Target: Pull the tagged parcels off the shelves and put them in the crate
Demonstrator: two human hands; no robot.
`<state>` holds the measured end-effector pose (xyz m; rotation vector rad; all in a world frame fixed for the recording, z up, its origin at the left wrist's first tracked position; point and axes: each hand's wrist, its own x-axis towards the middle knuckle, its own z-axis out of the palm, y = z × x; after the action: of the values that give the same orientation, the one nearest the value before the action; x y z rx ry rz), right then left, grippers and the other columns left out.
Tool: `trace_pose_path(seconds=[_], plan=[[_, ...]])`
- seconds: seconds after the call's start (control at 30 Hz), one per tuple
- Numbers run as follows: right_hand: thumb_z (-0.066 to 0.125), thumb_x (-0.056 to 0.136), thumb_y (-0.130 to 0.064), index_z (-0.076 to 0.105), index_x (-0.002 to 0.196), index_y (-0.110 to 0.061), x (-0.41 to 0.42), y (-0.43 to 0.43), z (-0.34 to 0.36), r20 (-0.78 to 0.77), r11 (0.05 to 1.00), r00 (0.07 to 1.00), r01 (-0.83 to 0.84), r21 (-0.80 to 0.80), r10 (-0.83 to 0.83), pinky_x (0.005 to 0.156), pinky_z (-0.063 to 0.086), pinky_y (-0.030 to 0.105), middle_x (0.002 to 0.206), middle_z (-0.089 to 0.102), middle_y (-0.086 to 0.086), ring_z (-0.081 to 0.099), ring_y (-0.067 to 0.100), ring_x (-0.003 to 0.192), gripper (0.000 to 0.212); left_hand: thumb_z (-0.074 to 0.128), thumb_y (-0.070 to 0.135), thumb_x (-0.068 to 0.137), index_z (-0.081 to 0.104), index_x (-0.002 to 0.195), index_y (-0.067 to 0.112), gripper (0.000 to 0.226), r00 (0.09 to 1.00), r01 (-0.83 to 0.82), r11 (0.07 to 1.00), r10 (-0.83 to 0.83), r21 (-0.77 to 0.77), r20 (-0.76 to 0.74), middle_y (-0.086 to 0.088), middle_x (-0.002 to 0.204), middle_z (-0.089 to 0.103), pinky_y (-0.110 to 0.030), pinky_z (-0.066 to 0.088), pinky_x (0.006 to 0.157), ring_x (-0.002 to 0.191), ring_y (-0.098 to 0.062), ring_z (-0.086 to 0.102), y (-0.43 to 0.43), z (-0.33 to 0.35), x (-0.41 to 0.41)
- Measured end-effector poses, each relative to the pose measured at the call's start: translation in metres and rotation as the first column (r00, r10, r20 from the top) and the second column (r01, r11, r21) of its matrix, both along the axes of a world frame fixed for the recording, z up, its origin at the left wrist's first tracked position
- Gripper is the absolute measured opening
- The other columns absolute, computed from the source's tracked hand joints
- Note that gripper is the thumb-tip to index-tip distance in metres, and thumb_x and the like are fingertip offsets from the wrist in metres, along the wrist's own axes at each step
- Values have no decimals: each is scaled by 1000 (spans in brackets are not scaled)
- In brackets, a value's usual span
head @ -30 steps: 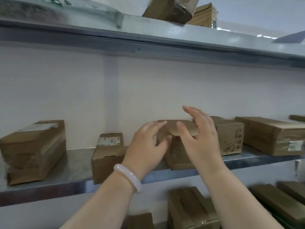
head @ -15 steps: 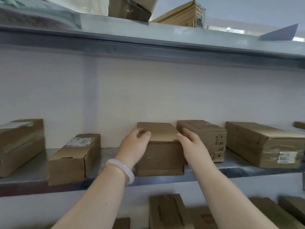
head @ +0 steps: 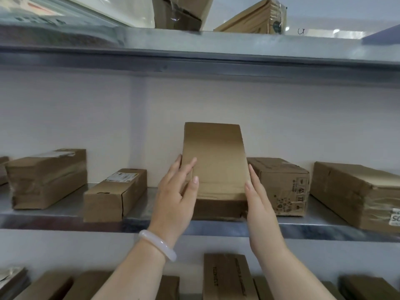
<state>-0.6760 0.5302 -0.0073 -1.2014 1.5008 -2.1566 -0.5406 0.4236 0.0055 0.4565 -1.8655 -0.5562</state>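
While both hands flank it, parcel stands tilted on middle shelf | long axis rising away (near end down) | left hand grips left edge | right hand presses flat on right side

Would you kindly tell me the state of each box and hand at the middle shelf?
Middle box: tipped up on its front edge, held between both hands.
Left hand: grips the box's left edge.
Right hand: pressed flat against its right side.
Labelled box: lying flat, closed, untouched.
Printed box: lying flat, closed, untouched.
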Motion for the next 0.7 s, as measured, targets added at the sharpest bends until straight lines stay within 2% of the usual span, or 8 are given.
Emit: trace_pose_path(seconds=[0.07, 0.17, 0.27, 0.37, 0.43, 0.53, 0.6, 0.7], plan=[[37, 93, -61, 48, 125, -63, 1, 4, -3, -21, 999, 1000, -3, -51, 2, 110, 36, 35, 130, 52, -33, 45, -8, 125, 34, 37, 48, 96, 39, 140, 48, 44, 1000, -25, 999, 25, -33, 1, 22, 156, 23, -18, 17, 111, 140, 10, 16, 0, -1, 4], [40, 97, -51, 57, 126, -49, -2, 7, -6, -10, 992, 1000, 18, -126, -19, 106, 42, 39, 129, 59, -18, 53, 2, 122, 34, 41, 38, 99, 36, 137, 53, 41, 999, 19, 1000, -19, 3, -35, 22, 156, 24, 2, 12, 103, 136, 22, 13, 0, -4, 8], [51, 92, -47, 55, 129, -46, -9, 8, -6, 17, 989, 999, 30, -146, -28, 101, 44, 31, 132, 56, -18, 53, -4, 118, 37, 45, 22, 102, 35, 132, 55, 46, 997, 53, 998, -52, 23, -54, 17, 156, 26, 4, 10, 104, 137, 19, 14, 4, -8, 8], [57, 75, -59, 49, 130, -51, -11, 7, 0, 69, 988, 993, -82, -134, 92, 81, 49, 14, 123, 58, -29, 56, -14, 108, 56, 43, 23, 102, 33, 134, 53, 45, 997, 71, 997, -70, 15, -42, 15, 157, 23, -8, 13, 114, 140, 16, 13, 9, -6, 6], [60, 73, -59, 48, 129, -52, -13, 8, 2, 56, 987, 992, -107, -122, 115, 76, 52, 12, 120, 60, -31, 57, -14, 105, 58, 42, 40, 98, 29, 139, 52, 44, 999, 5, 1000, -6, 27, 37, 12, 159, 19, -26, 15, 121, 145, 5, 12, 12, -3, 5], [64, 74, -59, 47, 135, -48, -13, 10, 2, -12, 990, 998, -59, -126, 58, 100, 49, 33, 136, 52, -19, 52, -1, 122, 65, 36, 74, 78, 19, 147, 51, 74, 982, -102, 994, 96, 26, 162, 3, 161, 14, -31, 11, 116, 146, -11, 8, 21, 1, 5], [68, 74, -56, 45, 135, -51, -11, 12, 2, -59, 994, 998, -10, -108, 3, 106, 44, 42, 142, 44, -15, 46, 5, 129, 66, 36, 89, 64, 11, 150, 51, 97, 974, -97, 991, 76, 87, 215, 5, 163, 4, -36, 12, 117, 147, -13, 3, 28, 4, 3], [75, 80, -40, 41, 133, -56, -3, 14, 3, -220, 993, 969, 105, -63, -116, 102, 43, 31, 138, 36, -20, 40, 1, 129, 66, 42, 99, 51, -4, 153, 44, 125, 964, 10, 980, -62, 196, 258, 9, 162, 4, -46, 19, 121, 148, -18, 10, 34, 8, -5]])
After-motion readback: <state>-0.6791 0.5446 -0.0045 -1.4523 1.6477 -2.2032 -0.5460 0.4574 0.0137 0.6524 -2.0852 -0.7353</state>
